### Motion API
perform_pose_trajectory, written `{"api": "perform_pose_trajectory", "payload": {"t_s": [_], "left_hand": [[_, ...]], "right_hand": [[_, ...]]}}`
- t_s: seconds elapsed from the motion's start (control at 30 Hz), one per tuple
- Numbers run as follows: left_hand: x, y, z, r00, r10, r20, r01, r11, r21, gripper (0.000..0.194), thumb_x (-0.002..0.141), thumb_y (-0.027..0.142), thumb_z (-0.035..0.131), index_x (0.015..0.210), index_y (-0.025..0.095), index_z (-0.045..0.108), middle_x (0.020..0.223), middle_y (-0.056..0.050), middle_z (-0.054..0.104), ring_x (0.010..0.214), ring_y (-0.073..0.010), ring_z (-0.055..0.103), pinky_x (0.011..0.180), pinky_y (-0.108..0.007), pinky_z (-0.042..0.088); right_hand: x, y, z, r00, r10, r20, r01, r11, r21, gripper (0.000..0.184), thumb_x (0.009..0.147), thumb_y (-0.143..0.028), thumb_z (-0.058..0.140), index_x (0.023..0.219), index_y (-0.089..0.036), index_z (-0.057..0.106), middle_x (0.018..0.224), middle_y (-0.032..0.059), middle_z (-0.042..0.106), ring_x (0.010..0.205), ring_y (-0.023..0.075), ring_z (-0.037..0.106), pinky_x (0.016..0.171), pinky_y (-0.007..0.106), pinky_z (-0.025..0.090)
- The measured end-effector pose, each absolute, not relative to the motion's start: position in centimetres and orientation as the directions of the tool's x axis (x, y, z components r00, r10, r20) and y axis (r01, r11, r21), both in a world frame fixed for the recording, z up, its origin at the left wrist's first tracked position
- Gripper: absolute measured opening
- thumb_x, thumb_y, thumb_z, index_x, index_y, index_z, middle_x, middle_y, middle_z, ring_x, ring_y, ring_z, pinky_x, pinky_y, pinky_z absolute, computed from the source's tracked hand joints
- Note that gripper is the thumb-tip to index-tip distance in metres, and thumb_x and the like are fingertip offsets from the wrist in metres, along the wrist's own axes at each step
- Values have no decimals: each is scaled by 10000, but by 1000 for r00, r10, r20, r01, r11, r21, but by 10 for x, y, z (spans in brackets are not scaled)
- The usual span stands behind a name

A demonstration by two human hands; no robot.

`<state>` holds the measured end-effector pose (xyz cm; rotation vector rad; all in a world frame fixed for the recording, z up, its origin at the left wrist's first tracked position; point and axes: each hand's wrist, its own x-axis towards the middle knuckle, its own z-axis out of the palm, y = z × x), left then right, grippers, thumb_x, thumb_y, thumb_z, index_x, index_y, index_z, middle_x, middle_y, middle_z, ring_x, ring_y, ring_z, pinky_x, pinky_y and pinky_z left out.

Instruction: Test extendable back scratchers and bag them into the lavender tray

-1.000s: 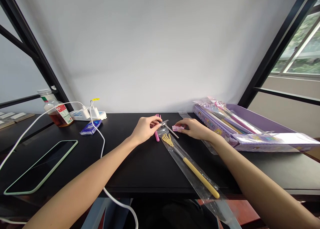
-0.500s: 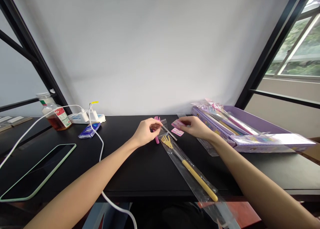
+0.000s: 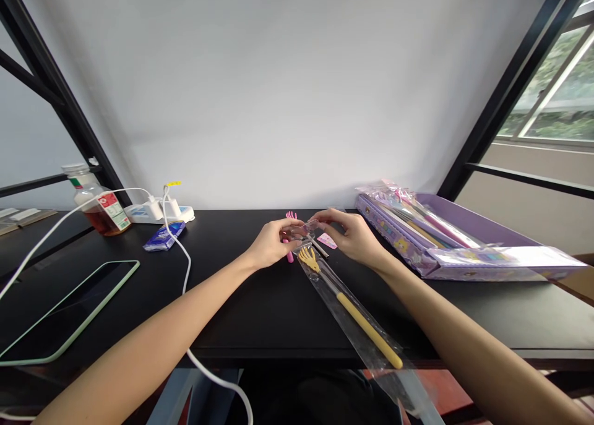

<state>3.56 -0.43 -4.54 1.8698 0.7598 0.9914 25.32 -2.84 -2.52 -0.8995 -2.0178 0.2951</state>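
A yellow-handled back scratcher point(image 3: 369, 329) with a small hand-shaped head lies in a long clear plastic sleeve point(image 3: 346, 320), slanting over the front table edge. My left hand point(image 3: 270, 244) is closed, pinching the sleeve's upper end. Meeting it from the right, my right hand point(image 3: 349, 234) pinches a small pink card point(image 3: 308, 227) at the sleeve's mouth; film and fingers mostly hide the card. Another pink card point(image 3: 327, 240) lies on the table below my right fingers. Partly behind my left hand is a pink back scratcher point(image 3: 291, 256). A thin metal rod point(image 3: 320, 248) lies beside the yellow head.
On the right, a purple box point(image 3: 477, 221) holds several wrapped sticks. A phone point(image 3: 69, 310), a blue packet point(image 3: 164, 236), a power strip point(image 3: 185, 214) and a bottle point(image 3: 104, 211) are on the left. A white cable point(image 3: 185, 270) runs over the front edge.
My right hand has moved left with the pink card, up to my left hand at the sleeve's mouth. My left hand stays in nearly the same place. The view has shifted slightly.
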Motion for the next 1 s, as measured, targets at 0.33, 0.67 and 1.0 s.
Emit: {"api": "perform_pose_trajectory", "payload": {"t_s": [0.33, 0.67, 1.0], "left_hand": [[35, -5, -44, 511, 779, 364, 78, -464, 882, 414, 790, 273, 795, 1168, 143, 690, 1139, -104, 743, 1034, -235, 714, 955, -379, 573], [35, -6, -38, 535, 796, 282, -46, -306, 951, 521, 696, 206, 858, 1170, 112, 661, 1168, -146, 737, 1171, -294, 669, 1044, -434, 538], [33, -6, -35, 512, 827, 232, -66, -231, 971, 487, 666, 101, 812, 1134, 115, 682, 1219, -153, 716, 1205, -310, 645, 1096, -462, 492]], "right_hand": [[252, -29, -29, -417, 648, 638, 554, 737, -386, 218, 933, -211, 542, 1104, -238, 676, 1017, 46, 753, 927, 205, 698, 835, 321, 537], [252, -22, -34, -517, 441, 734, 519, 843, -141, 262, 947, -160, 523, 1047, -229, 755, 1038, 96, 712, 971, 233, 629, 840, 394, 542], [249, -26, -34, -537, 469, 702, 558, 821, -121, 242, 936, -177, 562, 1045, -234, 771, 1008, 97, 707, 964, 246, 594, 844, 413, 537]]}}
